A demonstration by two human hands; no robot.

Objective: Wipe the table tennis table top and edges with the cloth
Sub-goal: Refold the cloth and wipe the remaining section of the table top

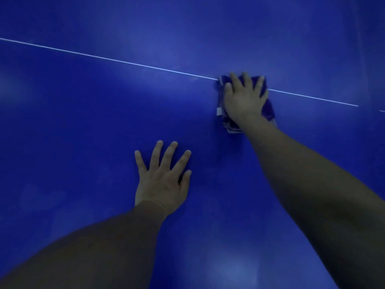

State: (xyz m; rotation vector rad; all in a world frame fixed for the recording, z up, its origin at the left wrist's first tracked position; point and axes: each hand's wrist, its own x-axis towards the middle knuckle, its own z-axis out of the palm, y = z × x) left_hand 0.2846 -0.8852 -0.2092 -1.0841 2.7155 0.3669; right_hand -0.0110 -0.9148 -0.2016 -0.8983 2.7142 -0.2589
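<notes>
Cloth [268, 110] lies pressed under the flat right hand [242, 101] on the table [83, 122]; left hand [161, 182] spread flat.

blue table top [83, 122]; white line [125, 61]; cloth [268, 109] on line; left hand [160, 182] flat

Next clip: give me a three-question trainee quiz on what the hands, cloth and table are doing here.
1. True or false: the left hand lies flat on the bare blue table tennis table top.
2. Which hand presses the folded dark blue cloth?
3. The cloth covers part of what? A) thin white line B) net C) table edge

Key: 1 true. 2 the right hand, fingers spread. 3 A.
</notes>
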